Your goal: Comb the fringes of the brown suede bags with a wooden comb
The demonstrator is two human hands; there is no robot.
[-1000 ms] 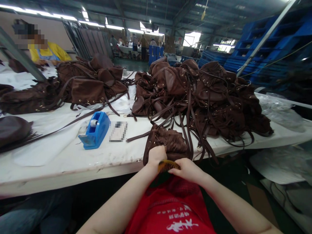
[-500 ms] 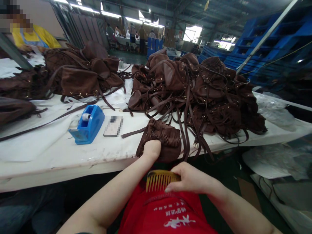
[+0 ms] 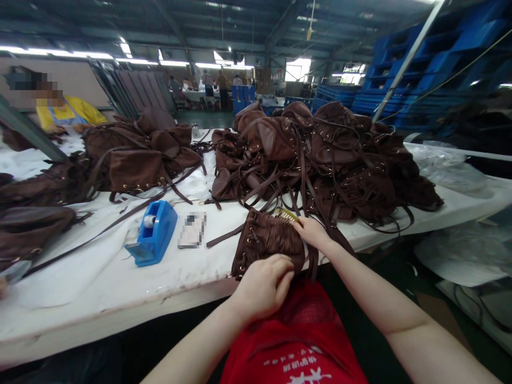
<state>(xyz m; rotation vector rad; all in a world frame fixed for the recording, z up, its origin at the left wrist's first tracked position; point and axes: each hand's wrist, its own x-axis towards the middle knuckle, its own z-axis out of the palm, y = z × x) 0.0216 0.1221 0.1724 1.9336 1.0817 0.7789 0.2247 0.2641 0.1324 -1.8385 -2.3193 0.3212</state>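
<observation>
"Start at the left: what's there?"

"A person in yellow [image 3: 66,113] behind some brown bags [image 3: 136,168]. Nearer, a blue tape dispenser [image 3: 157,234], then a flat pixelated item [image 3: 192,230], both on the white-covered table [image 3: 100,272]."

"And the bag being worked on?"

"The fringed bag [image 3: 276,240] lies right of those, at the table's near edge. The left hand [image 3: 266,282] is over its near side, fingers curled. Half a second ago it was beside the eyelets."

"Is it gripping?"

"I can't tell; it may be pinching the material or only pressing."

"The other hand?"

"Further right. The right hand [image 3: 314,230] grasps a comb [image 3: 286,216], now at the bag's far edge, teeth apparently against the fringe. Just before, the comb was apart from the bag, over the red garment [image 3: 298,338]."

"Meaning?"

"I'd judge the fringe is being combed — with the left hand steadying the bag."

"Beyond that?"

"A bigger heap of bags [image 3: 352,165], then clear plastic [image 3: 452,170]."
</observation>
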